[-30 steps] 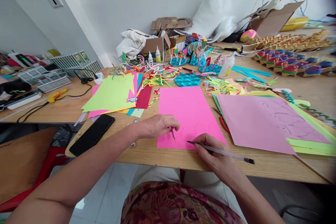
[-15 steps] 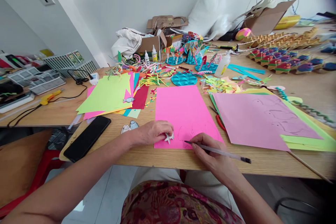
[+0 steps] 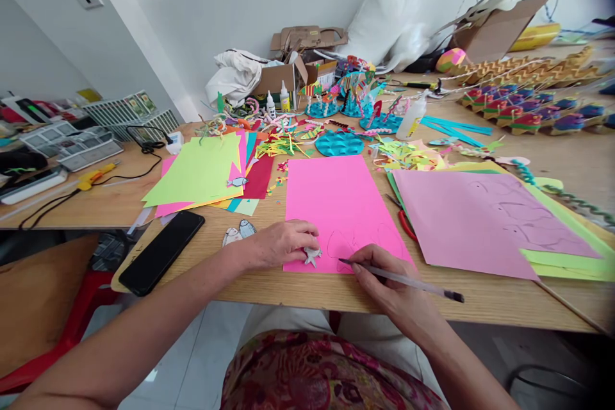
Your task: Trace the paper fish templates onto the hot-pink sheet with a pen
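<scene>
A bright pink sheet [image 3: 327, 189] lies in front of me, with faint curved outlines drawn along its near part. My left hand [image 3: 291, 243] rests at its lower left, fingers closed on a small white fish-shaped paper cutout [image 3: 312, 256], partly covered by the fingertips. My right hand [image 3: 384, 272] grips a pen [image 3: 418, 282] with a clear barrel; its tip meets the pink sheet at the near edge of the drawn lines. Two more paper fish cutouts [image 3: 246, 228] lie beyond my left wrist.
A black phone [image 3: 161, 253] lies at left, below stacked coloured paper [image 3: 192, 170]. Red-handled scissors [image 3: 406, 225] sit partly under pale pink paper [image 3: 461, 224] bearing drawn fish. Glue bottles [image 3: 412, 116], paper scraps [image 3: 408, 155] and painted egg-carton pieces [image 3: 339, 143] fill the back.
The view has shifted slightly. The fish cutout under my left fingers has turned a little and moved slightly right. The pen tip stays at nearly the same spot on the pink sheet.
</scene>
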`<state>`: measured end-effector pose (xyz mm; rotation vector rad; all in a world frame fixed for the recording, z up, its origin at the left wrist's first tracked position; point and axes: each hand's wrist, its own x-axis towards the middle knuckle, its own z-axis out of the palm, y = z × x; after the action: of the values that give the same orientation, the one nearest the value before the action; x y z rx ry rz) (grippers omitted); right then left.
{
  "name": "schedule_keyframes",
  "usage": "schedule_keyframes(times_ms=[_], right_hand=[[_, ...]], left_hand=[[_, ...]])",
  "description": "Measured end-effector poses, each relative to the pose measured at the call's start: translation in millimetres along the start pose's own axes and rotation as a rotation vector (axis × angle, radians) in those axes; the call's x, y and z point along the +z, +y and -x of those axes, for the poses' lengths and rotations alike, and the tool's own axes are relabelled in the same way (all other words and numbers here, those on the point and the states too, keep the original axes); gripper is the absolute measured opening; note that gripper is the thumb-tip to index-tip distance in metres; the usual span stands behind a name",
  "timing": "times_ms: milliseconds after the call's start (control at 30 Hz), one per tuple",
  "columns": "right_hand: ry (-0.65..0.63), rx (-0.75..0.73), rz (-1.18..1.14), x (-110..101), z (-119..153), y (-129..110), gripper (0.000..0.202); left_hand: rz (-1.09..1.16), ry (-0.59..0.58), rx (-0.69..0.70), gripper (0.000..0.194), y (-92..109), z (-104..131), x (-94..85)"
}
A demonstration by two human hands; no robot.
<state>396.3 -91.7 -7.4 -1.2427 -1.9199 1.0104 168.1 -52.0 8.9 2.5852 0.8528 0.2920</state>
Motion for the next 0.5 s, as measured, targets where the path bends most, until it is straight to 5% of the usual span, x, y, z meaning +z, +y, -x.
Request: schedule_keyframes(times_ms=[200,500], right_hand=[[0.001,-0.005,-0.005,0.0,1.8,1.6,0.015],[0.004,-0.01,0.001,-0.1,0.7,2.4,0.015]], left_hand=[[0.019,-0.068,0.018,0.032,-3.3,-1.7,-8.6],[0.007,-0.046,-0.015,0.025,-8.0,0.6,-9.2]])
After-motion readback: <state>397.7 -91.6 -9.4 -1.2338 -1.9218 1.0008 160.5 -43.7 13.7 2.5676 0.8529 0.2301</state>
